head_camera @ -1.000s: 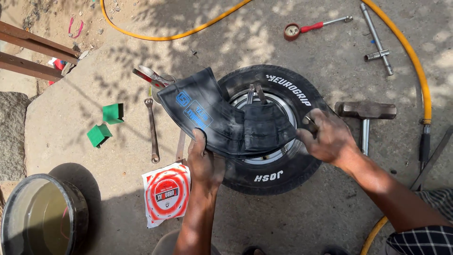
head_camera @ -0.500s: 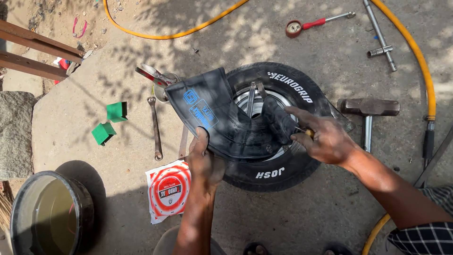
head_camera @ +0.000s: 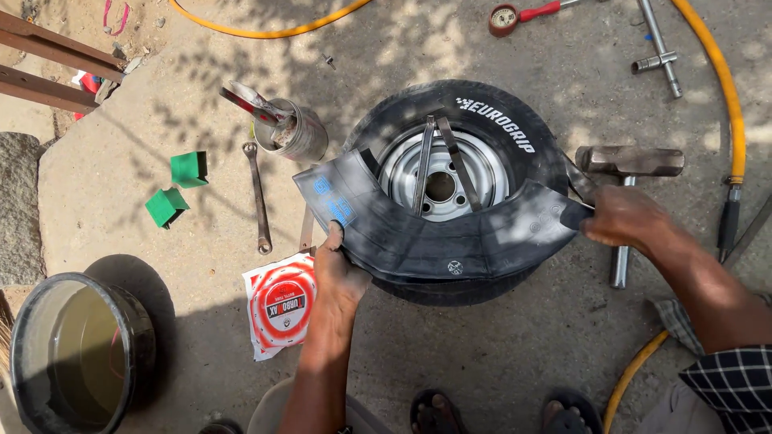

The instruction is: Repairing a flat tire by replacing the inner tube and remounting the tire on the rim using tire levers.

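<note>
We've got a flat white plastic packet with a big red and white round design (head_camera: 281, 305) lying on the concrete, near left, just beside the left hand (head_camera: 338, 277). Two small green cardboard boxes (head_camera: 178, 186) sit further left. There's a blue rectangular label (head_camera: 333, 201) on the black rubber inner tube (head_camera: 450, 237).

The flat rubber inner tube (head_camera: 450, 241) is black with blue printed patches near one end. The round rubber tyre (head_camera: 515, 128) is black with white lettering, around a silver-grey steel rim (head_camera: 482, 173). Two folded card boxes (head_camera: 177, 185) are green. The square plastic packet (head_camera: 280, 304) is white with red rings. The long hose (head_camera: 716, 72) is yellow. The sleeve (head_camera: 736, 378) is dark-and-white checked.
</note>
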